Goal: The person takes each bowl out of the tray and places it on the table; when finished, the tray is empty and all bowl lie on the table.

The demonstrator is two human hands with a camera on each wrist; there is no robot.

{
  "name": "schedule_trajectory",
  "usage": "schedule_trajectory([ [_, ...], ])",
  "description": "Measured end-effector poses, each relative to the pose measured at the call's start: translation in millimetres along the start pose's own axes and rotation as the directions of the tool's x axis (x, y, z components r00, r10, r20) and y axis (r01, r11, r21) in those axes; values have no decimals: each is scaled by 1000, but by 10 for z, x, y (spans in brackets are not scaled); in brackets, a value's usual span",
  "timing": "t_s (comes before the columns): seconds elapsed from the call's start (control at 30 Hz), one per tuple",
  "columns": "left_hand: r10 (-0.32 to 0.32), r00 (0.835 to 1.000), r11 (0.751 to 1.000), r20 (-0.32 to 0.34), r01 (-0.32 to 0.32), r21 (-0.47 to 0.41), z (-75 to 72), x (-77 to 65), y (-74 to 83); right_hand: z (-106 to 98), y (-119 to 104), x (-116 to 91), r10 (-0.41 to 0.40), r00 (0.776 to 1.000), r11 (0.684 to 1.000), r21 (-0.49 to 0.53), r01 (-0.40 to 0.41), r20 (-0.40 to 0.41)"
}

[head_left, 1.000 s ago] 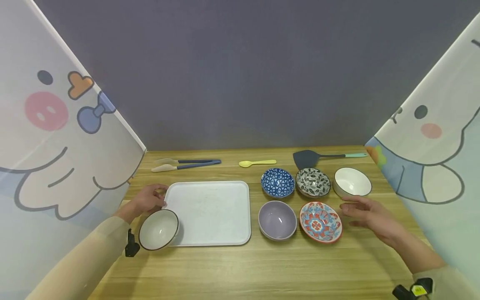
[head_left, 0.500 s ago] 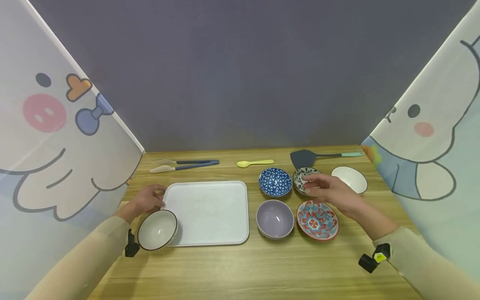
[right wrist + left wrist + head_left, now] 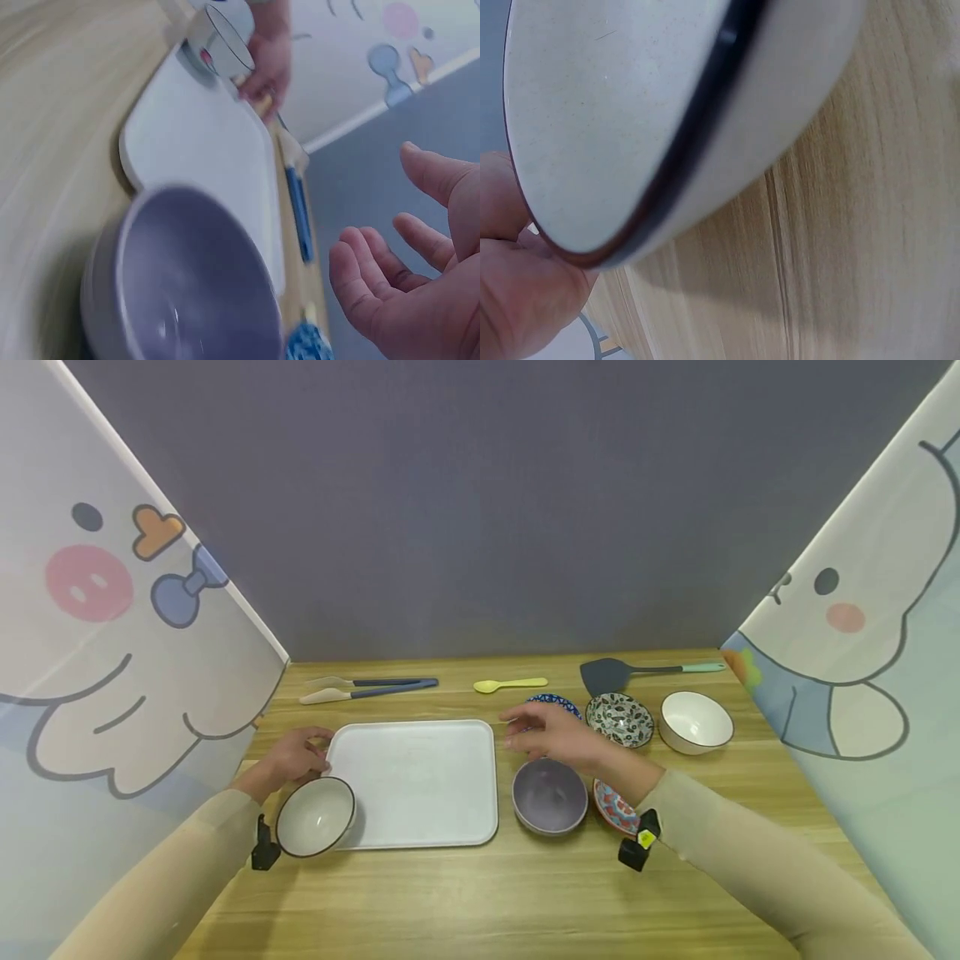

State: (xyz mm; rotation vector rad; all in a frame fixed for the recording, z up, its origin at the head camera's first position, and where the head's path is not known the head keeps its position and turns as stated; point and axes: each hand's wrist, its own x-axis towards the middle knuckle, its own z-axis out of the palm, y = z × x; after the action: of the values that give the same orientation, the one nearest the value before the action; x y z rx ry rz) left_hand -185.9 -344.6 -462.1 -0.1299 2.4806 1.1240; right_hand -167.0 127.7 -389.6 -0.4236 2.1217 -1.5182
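My left hand (image 3: 298, 755) lies at the left edge of the white tray (image 3: 420, 785), fingers loosely bent, fingertips and thumb at the rim; firm contact is unclear. Close beside it, a white bowl with a dark rim (image 3: 315, 817) stands tilted over the tray's near left corner; it fills much of the left wrist view. My right hand (image 3: 551, 735) hovers with relaxed, spread fingers and nothing in them. Beneath it, the blue patterned bowl (image 3: 553, 700) is partly covered. Just nearer stands the purple bowl (image 3: 550, 797). My forearm partly hides the red floral dish (image 3: 615, 806).
A black-and-white floral bowl (image 3: 620, 720) and another white bowl (image 3: 696, 722) stand at right. Along the back lie tongs (image 3: 375, 690), a yellow spoon (image 3: 510, 685) and a dark spatula (image 3: 611, 677). A grey wall (image 3: 510, 527) rises behind; printed panels flank the table.
My right hand has swept left from beside the red floral dish, over the floral bowl, to above the blue bowl. The left hand, tray and dark-rimmed bowl beside it have stayed put.
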Motion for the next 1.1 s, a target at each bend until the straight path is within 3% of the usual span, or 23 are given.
schedule_trajectory([
  [0.43, -29, 1000, 999, 2, 29, -29, 10, 8, -21, 927, -75, 576, 26, 988, 994, 104, -42, 149],
  [0.77, -20, 1000, 998, 11, 21, -57, 0, 13, -12, 1528, -97, 827, 45, 973, 982, 167, -84, 227],
  [1.1, -48, 999, 999, -1, 48, -21, 2, 16, 8, 1957, -52, 983, 81, 966, 967, 217, -135, 244],
])
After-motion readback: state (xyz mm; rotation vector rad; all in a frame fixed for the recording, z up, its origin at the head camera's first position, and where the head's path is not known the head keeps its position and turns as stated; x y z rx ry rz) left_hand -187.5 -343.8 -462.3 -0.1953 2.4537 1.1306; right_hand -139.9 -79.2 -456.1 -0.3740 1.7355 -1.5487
